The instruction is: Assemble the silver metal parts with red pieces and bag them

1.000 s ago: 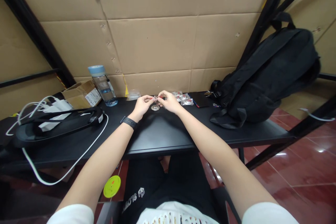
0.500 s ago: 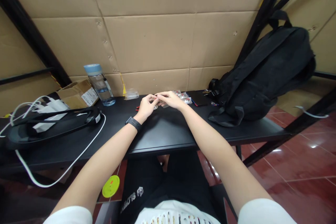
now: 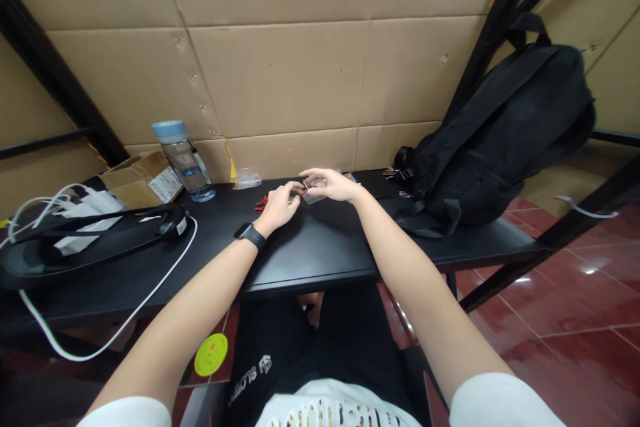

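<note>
Nearest to us are the white shirt (image 3: 325,407) and the dark trousers (image 3: 280,347) with pale lettering on one leg; a yellow-green disc (image 3: 211,354) lies low to the left, below the level of the black bench (image 3: 310,257). On the bench's left part we see a white cable (image 3: 193,238) curving over the front edge, beside a black band-like device (image 3: 167,221) and a cluster of white plugs (image 3: 90,215). A dark watch (image 3: 250,235) sits on the left wrist. Past it, the left hand (image 3: 283,207) has its fingers bent and drawn close together, the tips meeting the right hand's side; we cannot tell whether they grip anything. The right hand (image 3: 336,185) is curved, thumb and fingers moderately apart, around a small silvery and reddish piece (image 3: 306,187). That piece lies between the two hands' fingertips, too small for us to tell which hand holds it. Clear plastic (image 3: 314,199) shows just under the right thumb, and small red pieces (image 3: 261,203) lie just left of the left hand. To the right leans a black backpack (image 3: 505,140). Farther back stand a blue-lidded bottle (image 3: 186,167) and an opened carton (image 3: 137,180), before the cardboard wall (image 3: 280,73).
</note>
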`<state>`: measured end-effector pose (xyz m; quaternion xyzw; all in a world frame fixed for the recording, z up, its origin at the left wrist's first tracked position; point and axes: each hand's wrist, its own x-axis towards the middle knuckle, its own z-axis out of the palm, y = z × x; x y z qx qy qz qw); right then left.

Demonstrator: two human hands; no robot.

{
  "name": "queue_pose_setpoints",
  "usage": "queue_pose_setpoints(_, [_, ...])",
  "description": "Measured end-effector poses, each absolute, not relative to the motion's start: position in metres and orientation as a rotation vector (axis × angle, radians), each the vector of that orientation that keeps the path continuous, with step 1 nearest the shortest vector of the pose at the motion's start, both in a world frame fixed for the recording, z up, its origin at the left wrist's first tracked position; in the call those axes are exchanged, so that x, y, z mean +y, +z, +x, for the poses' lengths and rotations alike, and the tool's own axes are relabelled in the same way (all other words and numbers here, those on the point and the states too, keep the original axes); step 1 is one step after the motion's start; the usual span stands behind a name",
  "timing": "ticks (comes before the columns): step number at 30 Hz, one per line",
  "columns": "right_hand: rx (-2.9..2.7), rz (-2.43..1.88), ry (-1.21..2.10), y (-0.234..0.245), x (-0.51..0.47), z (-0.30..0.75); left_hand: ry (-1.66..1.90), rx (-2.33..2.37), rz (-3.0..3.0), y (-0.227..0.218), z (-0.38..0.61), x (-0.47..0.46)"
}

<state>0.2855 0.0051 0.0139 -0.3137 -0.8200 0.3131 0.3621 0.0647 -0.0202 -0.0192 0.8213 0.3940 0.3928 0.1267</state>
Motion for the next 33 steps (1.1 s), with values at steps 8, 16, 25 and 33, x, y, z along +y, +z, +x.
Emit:
queue_pose_setpoints(8, [-2.297,-1.324,0.32,0.023,-0.002,0.305,0.529,1.287,2.769,-0.025,0.073,-0.039])
queue_pose_setpoints(16, [-2.271,-1.252,0.406,0.024,-0.004,0.305,0.407,1.163,2.849,-0.018,0.07,-0.038])
queue_pose_setpoints(25, [-2.249,-1.293,0.347,0.034,-0.013,0.304,0.337,1.165,2.693,-0.013,0.069,-0.045])
queue_pose_setpoints(33, [-2.463,-1.612,0.405,0.034,-0.015,0.305,0.275,1.193,2.731,-0.019,0.069,-0.042])
